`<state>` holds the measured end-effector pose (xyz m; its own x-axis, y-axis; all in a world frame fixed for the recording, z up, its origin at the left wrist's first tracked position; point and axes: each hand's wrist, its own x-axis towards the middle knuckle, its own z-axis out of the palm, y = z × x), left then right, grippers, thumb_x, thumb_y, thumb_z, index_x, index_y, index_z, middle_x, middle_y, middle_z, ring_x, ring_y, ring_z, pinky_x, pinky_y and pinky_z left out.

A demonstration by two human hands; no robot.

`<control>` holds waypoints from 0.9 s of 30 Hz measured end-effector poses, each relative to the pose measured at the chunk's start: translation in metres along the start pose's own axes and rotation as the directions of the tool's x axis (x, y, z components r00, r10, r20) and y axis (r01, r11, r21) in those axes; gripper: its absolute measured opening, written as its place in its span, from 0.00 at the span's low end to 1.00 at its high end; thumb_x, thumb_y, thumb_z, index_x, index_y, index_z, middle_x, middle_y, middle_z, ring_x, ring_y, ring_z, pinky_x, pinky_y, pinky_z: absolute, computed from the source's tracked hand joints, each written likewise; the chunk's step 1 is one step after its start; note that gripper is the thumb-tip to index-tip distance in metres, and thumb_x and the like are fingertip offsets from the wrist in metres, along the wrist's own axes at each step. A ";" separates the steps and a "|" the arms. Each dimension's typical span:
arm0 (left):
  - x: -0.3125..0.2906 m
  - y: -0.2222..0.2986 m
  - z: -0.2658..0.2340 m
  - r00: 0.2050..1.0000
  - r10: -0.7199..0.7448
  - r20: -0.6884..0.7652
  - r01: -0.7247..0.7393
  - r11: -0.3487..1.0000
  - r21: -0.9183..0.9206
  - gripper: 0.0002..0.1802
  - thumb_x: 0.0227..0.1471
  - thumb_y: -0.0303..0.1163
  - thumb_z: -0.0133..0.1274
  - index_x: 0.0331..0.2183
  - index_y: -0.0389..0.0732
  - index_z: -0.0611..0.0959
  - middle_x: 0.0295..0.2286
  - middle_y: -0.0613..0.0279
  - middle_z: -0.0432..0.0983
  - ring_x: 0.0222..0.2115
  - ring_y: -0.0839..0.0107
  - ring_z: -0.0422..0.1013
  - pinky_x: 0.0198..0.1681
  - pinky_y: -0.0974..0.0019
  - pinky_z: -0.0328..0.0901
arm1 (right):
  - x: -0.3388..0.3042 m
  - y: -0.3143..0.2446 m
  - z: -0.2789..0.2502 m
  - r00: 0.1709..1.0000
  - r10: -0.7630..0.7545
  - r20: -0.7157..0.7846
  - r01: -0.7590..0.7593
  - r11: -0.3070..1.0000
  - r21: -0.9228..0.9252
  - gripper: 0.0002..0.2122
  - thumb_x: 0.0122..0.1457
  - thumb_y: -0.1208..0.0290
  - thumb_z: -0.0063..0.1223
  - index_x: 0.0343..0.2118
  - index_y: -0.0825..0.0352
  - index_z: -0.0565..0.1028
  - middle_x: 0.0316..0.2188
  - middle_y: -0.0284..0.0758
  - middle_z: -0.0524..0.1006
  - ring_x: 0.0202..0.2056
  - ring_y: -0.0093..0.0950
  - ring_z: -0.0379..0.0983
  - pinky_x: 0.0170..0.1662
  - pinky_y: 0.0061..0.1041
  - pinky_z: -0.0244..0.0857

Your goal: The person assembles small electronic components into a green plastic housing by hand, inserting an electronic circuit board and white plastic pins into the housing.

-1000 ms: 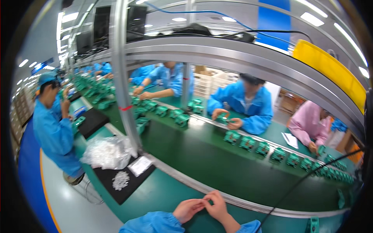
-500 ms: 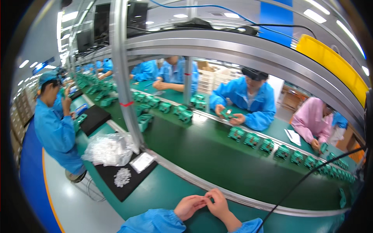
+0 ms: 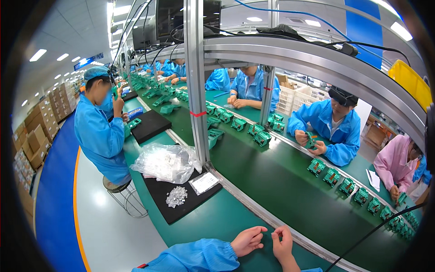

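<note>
My left hand (image 3: pixel 248 241) is above the green bench (image 3: pixel 209 225) near its belt-side edge, fingers curled in with the thumb and fingertips close together. Just right of it, a small gap away, my right hand (image 3: pixel 282 243) holds thumb and forefinger pinched. Whatever is in either hand, if anything, is too small or hidden to make out. To the left, a black mat (image 3: pixel 168 213) bears a pile of small clear-white plastic pieces (image 3: pixel 176 196), a clear bag of white parts (image 3: pixel 166 163) and a white-labelled flat packet (image 3: pixel 204 183).
Beyond the bench edge runs a dark green conveyor belt (image 3: pixel 258 174) with rows of green housings (image 3: pixel 332 177). A metal post (image 3: pixel 195 90) rises past the mat. A black cable (image 3: pixel 376 226) crosses at right. Co-workers in blue (image 3: pixel 102 131) and pink (image 3: pixel 395 163) sit around.
The view has turned left, so the scene sits further right in the picture. My hands, fingertips together before, have come apart. The co-worker across the belt has lifted a green housing.
</note>
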<state>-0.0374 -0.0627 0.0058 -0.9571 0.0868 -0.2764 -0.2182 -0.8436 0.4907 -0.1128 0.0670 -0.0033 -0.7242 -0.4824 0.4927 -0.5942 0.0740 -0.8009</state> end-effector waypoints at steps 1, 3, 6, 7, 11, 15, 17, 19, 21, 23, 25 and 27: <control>0.000 0.000 0.002 1.000 -0.001 -0.002 0.001 1.000 -0.001 0.10 0.54 0.32 0.30 0.34 0.39 0.66 0.12 0.73 0.50 0.11 0.83 0.47 0.23 0.76 0.55 | 0.000 0.001 0.000 1.000 0.016 -0.010 -0.015 1.000 0.009 0.04 0.44 0.77 0.47 0.21 0.67 0.64 0.19 0.33 0.64 0.21 0.24 0.60 0.25 0.20 0.55; 0.000 0.000 0.004 0.997 0.073 -0.029 -0.074 0.997 -0.038 0.09 0.52 0.27 0.30 0.34 0.38 0.65 0.12 0.72 0.50 0.12 0.82 0.48 0.25 0.74 0.55 | -0.001 0.005 0.000 1.000 0.019 -0.017 -0.018 1.000 0.017 0.04 0.44 0.77 0.48 0.20 0.67 0.64 0.19 0.33 0.63 0.21 0.24 0.60 0.25 0.20 0.55; 0.007 0.002 -0.002 0.989 0.140 -0.038 -0.144 0.979 -0.143 0.10 0.47 0.21 0.31 0.34 0.37 0.65 0.14 0.69 0.55 0.12 0.81 0.49 0.26 0.74 0.55 | 0.000 0.003 0.000 0.999 0.046 -0.019 -0.046 0.998 0.041 0.05 0.45 0.76 0.48 0.20 0.67 0.64 0.19 0.33 0.63 0.21 0.23 0.60 0.25 0.20 0.55; 0.007 0.003 -0.004 0.989 0.141 -0.044 -0.146 0.979 -0.143 0.10 0.47 0.21 0.31 0.34 0.37 0.65 0.14 0.69 0.55 0.12 0.81 0.49 0.26 0.74 0.55 | 0.000 0.002 0.000 0.997 0.071 -0.015 -0.070 0.996 0.054 0.05 0.45 0.76 0.48 0.20 0.67 0.64 0.19 0.33 0.63 0.21 0.23 0.60 0.26 0.19 0.55; 0.014 0.007 -0.017 0.988 0.149 -0.040 -0.154 0.948 -0.278 0.15 0.39 0.14 0.33 0.33 0.37 0.65 0.22 0.62 0.61 0.17 0.76 0.55 0.28 0.72 0.56 | -0.001 0.002 0.001 0.999 0.046 -0.023 -0.046 0.999 0.028 0.05 0.45 0.76 0.48 0.20 0.67 0.64 0.19 0.33 0.64 0.21 0.24 0.60 0.26 0.19 0.55; 0.012 0.010 -0.013 0.976 0.170 -0.134 -0.203 0.931 -0.303 0.18 0.36 0.12 0.34 0.33 0.36 0.65 0.28 0.58 0.63 0.27 0.69 0.61 0.38 0.70 0.60 | 0.000 0.000 0.000 0.998 0.063 -0.026 -0.062 0.997 0.040 0.05 0.45 0.76 0.48 0.20 0.68 0.64 0.19 0.33 0.64 0.22 0.23 0.60 0.26 0.19 0.55; 0.009 0.013 -0.007 0.972 0.181 -0.152 -0.221 0.924 -0.312 0.17 0.37 0.12 0.34 0.34 0.36 0.65 0.29 0.57 0.63 0.28 0.69 0.62 0.41 0.69 0.59 | 0.000 -0.001 0.000 0.996 0.080 -0.027 -0.078 0.995 0.057 0.05 0.45 0.76 0.48 0.20 0.68 0.64 0.19 0.33 0.64 0.22 0.23 0.60 0.26 0.20 0.56; 0.008 0.017 0.000 0.967 0.190 -0.168 -0.237 0.916 -0.324 0.16 0.38 0.12 0.35 0.34 0.35 0.65 0.31 0.57 0.63 0.30 0.68 0.63 0.44 0.68 0.59 | 0.000 0.000 0.000 0.997 0.073 -0.022 -0.073 0.997 0.039 0.05 0.45 0.76 0.48 0.20 0.68 0.64 0.19 0.33 0.64 0.22 0.24 0.60 0.26 0.20 0.56; 0.006 0.020 0.005 0.963 0.218 -0.156 -0.255 0.924 -0.286 0.11 0.45 0.18 0.38 0.35 0.36 0.65 0.32 0.58 0.64 0.27 0.72 0.63 0.40 0.70 0.61 | 0.001 0.001 0.000 0.997 0.070 -0.020 -0.069 0.997 0.041 0.05 0.46 0.76 0.47 0.20 0.68 0.64 0.19 0.33 0.64 0.22 0.24 0.60 0.26 0.19 0.56; 0.009 0.019 -0.005 0.968 0.207 -0.139 -0.239 0.931 -0.275 0.09 0.48 0.23 0.37 0.35 0.36 0.65 0.29 0.61 0.64 0.23 0.75 0.62 0.33 0.72 0.62 | 0.001 0.001 0.000 0.998 0.063 -0.018 -0.062 0.997 0.042 0.05 0.46 0.75 0.47 0.20 0.68 0.64 0.19 0.33 0.64 0.22 0.24 0.60 0.26 0.19 0.56; 0.012 0.021 -0.015 0.973 0.199 -0.119 -0.224 0.939 -0.263 0.08 0.51 0.28 0.37 0.36 0.37 0.66 0.25 0.64 0.64 0.19 0.78 0.61 0.25 0.75 0.63 | 0.002 0.002 0.000 0.997 0.071 -0.019 -0.070 0.997 0.033 0.05 0.46 0.75 0.47 0.20 0.68 0.64 0.19 0.33 0.64 0.22 0.24 0.61 0.26 0.19 0.56; 0.011 0.026 -0.020 0.978 0.200 0.055 -0.189 0.968 -0.163 0.11 0.54 0.35 0.34 0.36 0.40 0.66 0.15 0.70 0.59 0.12 0.81 0.53 0.13 0.76 0.53 | 0.002 0.003 0.001 0.997 0.079 -0.023 -0.078 0.996 0.041 0.05 0.46 0.75 0.47 0.20 0.68 0.65 0.19 0.32 0.64 0.22 0.23 0.61 0.26 0.19 0.56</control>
<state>-0.0497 -0.0942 -0.0011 -0.9904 -0.0548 -0.1270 0.0006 -0.9197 0.3927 -0.1159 0.0657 -0.0049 -0.7766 -0.4552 0.4355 -0.5211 0.0759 -0.8501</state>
